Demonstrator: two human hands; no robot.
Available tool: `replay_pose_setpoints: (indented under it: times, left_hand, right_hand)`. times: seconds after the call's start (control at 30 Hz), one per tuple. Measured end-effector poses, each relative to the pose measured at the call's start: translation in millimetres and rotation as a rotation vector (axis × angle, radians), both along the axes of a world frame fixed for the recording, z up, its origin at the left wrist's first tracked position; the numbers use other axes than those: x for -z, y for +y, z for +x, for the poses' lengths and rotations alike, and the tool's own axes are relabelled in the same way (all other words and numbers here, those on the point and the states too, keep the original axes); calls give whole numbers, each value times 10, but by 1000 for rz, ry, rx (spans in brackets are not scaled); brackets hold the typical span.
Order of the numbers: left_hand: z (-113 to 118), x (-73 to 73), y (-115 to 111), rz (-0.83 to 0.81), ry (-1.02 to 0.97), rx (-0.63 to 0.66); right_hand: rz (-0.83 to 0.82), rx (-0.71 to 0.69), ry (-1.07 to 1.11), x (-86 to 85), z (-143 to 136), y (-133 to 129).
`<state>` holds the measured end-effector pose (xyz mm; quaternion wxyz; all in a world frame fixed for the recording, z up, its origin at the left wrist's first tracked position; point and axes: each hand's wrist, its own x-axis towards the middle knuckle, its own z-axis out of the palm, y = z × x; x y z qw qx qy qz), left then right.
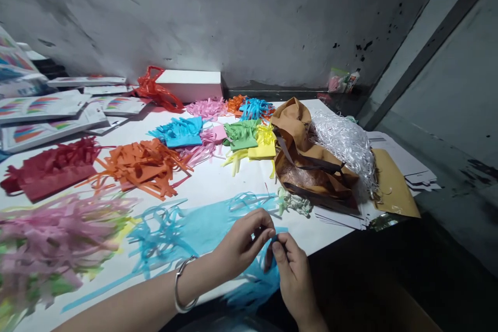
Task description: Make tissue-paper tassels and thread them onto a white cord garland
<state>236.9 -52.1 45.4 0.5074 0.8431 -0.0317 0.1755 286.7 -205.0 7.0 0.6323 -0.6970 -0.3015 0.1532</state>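
Note:
Near the table's front edge my left hand [247,244], with a silver bracelet [181,282] on its wrist, has its fingers pinched together against a piece of blue tissue paper. Facing it, my right hand [295,275] is closed, thumb pressed on the same paper. The blue tissue paper [252,290] hangs in fringed strips below my hands, partly hidden by them. Just beyond lies a light blue fringed tissue sheet [208,223], flat in the middle with loose strips at both ends. Small pale green twisted paper pieces [293,202] lie past my fingers.
Fringed paper bundles, including orange [150,163], dark red [54,168] and pink [58,238], spread across the white table [241,184]. A brown bag [315,166] and white shredded filler [346,140] stand right. Flat packs [42,106] and a white box [192,83] are behind.

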Motion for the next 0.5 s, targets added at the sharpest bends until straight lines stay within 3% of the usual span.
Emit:
replay_pose_setpoints:
  times: [0.1, 0.17, 0.3, 0.4, 0.5]
  left_hand:
    - [150, 19, 18, -42, 152, 50]
    - [368, 9, 90, 22, 191, 89]
    - [1145, 53, 344, 409, 121, 39]
    - [1787, 205, 513, 528, 159, 29]
    - [2189, 400, 576, 585, 234, 28]
  right_hand:
    - [-8, 60, 61, 152, 48, -65]
    - [-3, 133, 25, 248, 93, -122]
    - [7, 296, -48, 345, 171, -206]
    - [-28, 359, -94, 360, 187, -227]
    - [-60, 377, -108, 390, 182, -243]
